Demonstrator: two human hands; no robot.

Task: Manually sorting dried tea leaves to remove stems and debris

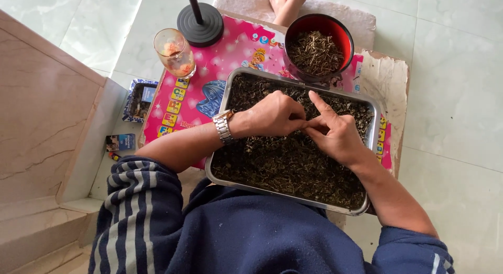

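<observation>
Both hands meet over the metal tray [225, 103] of dried leaves [283, 164], left hand [275, 115] and right hand [338, 132] fingertips pinching together on a tiny bit.

Your steel tray [375, 128] lies flat, filled with dark dried leaves [283, 166]; you seem to pinch a sprig.

Packages and printed things on my left, by the step.

I see a small blue-and-white patterned box [139, 100] on the floor just beside the pink mat's left edge, open on top with dark contents. Nearer me, a flat blue and dark packet [120, 142] lies against the stone step. The pink printed mat [233, 56] carries cartoon pictures and yellow label squares along its edges.
</observation>
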